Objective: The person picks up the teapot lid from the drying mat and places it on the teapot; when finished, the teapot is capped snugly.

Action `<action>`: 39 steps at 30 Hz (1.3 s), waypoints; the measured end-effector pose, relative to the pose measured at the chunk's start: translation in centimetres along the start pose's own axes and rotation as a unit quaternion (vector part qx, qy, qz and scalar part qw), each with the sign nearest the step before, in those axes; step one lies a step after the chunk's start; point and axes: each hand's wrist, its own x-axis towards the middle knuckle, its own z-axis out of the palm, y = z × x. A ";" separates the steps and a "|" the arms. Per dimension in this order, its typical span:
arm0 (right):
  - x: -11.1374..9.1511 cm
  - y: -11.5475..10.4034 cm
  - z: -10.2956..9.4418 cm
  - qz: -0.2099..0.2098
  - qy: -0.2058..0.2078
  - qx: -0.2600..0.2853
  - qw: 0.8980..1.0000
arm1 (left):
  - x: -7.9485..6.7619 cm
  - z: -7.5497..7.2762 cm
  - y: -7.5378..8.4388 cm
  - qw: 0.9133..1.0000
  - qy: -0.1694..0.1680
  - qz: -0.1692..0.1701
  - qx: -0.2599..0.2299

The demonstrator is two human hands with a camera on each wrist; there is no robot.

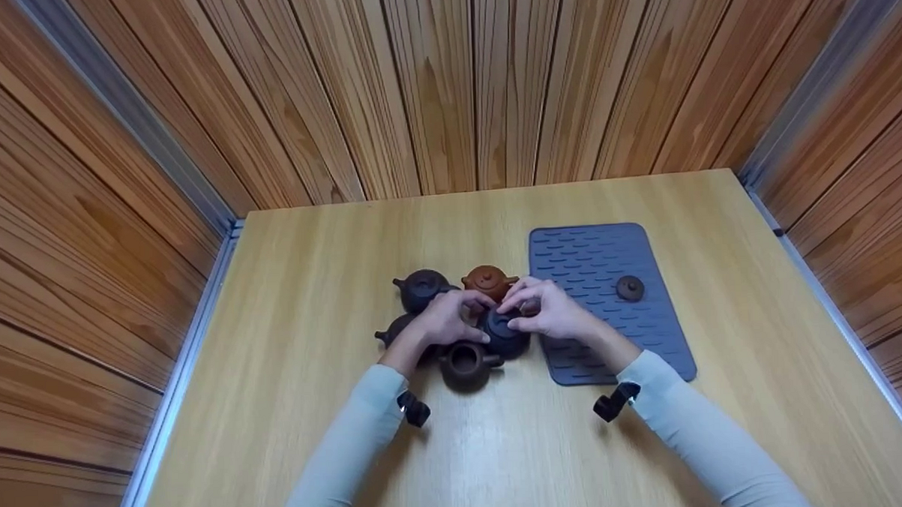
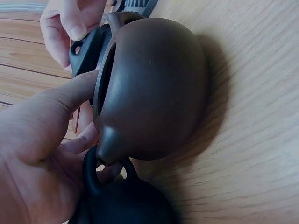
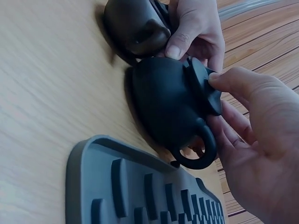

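Note:
A black teapot (image 3: 161,100) stands beside the grey mat, its loop handle towards the mat. My left hand (image 1: 453,319) holds its body near the rim, thumb on the near side and fingers partly hidden behind. With thumb and fingers, my right hand (image 1: 554,310) pinches the black lid (image 3: 202,86), which sits tilted over the mouth of this pot. Close below my left hand is a dark brown teapot (image 2: 156,88) without a lid, its mouth uncovered. Another black teapot (image 2: 131,200) lies under my left wrist, mostly covered by the hand in the head view.
Behind the hands stand a reddish-brown teapot (image 1: 486,279) and a dark teapot (image 1: 422,287). A brown lid (image 1: 630,288) rests on the ridged grey mat (image 1: 593,248) at the right. Wood-panelled walls (image 1: 445,88) enclose the table (image 1: 310,288).

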 end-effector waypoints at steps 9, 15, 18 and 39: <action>0.0 1.0 0.4 -0.015 0.009 -0.007 1.000 | 0.0 -0.1 0.3 1.000 -0.005 -0.002 0.000; -0.1 1.8 0.6 -0.015 0.014 0.004 1.000 | 0.0 -0.1 0.3 1.000 -0.006 0.001 -0.002; -0.2 2.1 0.7 -0.010 0.013 0.011 1.000 | 0.0 -0.1 0.3 1.000 -0.005 -0.002 -0.001; -0.6 2.9 0.7 -0.005 0.008 0.021 1.000 | -0.3 -0.2 0.3 1.000 -0.009 -0.008 -0.003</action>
